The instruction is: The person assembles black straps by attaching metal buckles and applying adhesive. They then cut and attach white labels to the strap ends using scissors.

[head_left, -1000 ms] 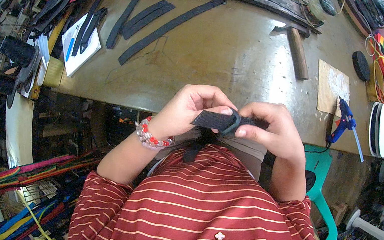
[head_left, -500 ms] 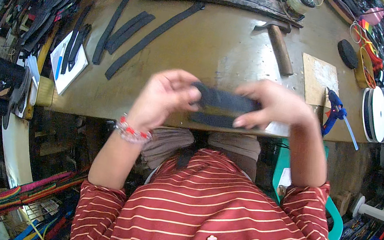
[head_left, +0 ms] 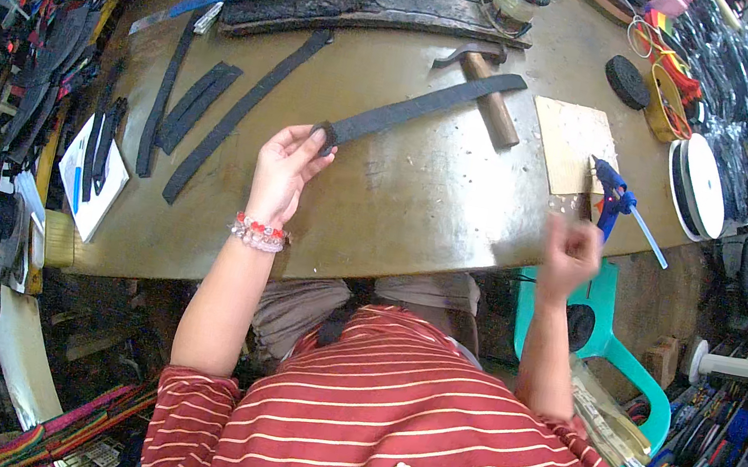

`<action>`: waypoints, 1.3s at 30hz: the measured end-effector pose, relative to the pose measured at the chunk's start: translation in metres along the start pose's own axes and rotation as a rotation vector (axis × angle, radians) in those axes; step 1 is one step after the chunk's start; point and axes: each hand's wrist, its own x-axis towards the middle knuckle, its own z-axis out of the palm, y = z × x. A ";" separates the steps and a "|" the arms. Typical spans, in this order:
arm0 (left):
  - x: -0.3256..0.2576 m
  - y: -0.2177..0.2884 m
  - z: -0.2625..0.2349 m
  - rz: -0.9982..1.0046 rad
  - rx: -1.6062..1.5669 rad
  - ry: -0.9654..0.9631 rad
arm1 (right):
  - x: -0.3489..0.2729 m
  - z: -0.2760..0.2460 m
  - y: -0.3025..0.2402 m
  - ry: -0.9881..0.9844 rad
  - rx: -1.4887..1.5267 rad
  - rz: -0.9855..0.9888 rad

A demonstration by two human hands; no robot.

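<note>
Between the thumb and fingers of my left hand (head_left: 287,165) is the near end of a black fabric strap (head_left: 425,106). That end looks rounded, perhaps folded over. The strap slants away to the far right and its far end crosses over the handle of a hammer (head_left: 498,114). My right hand (head_left: 572,257) is apart from the strap, over the table's front edge at the right. Its fingers look curled but are smeared by motion. Beside it, a blue glue gun (head_left: 610,196) with a pale glue stick lies partly on a tan board (head_left: 568,147).
More black straps (head_left: 250,119) lie at the table's left, near a white pad (head_left: 108,179) with a blue pen. A white-sided reel (head_left: 704,185), a yellow container (head_left: 664,109) and a black roll (head_left: 627,81) stand at right. A green chair (head_left: 616,353) is below the table edge.
My hands have moved apart. The black strap, earlier bunched between both hands, now stretches out from the left hand alone. My right hand has let go and moved right, towards the glue gun.
</note>
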 end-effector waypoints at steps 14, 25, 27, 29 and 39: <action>-0.010 -0.005 0.006 -0.037 -0.112 -0.179 | 0.168 -0.033 -0.014 -0.702 -1.111 -0.029; -0.012 -0.006 0.008 -0.045 -0.097 -0.199 | 0.025 0.047 -0.108 -0.622 0.065 -0.354; -0.012 -0.005 0.009 -0.053 -0.093 -0.209 | 0.029 0.052 -0.110 -0.643 0.019 -0.337; -0.012 -0.005 0.010 -0.064 -0.080 -0.211 | 0.031 0.055 -0.112 -0.699 -0.005 -0.323; -0.012 -0.005 0.009 -0.056 -0.092 -0.207 | 0.029 0.064 -0.113 -0.616 -0.038 -0.404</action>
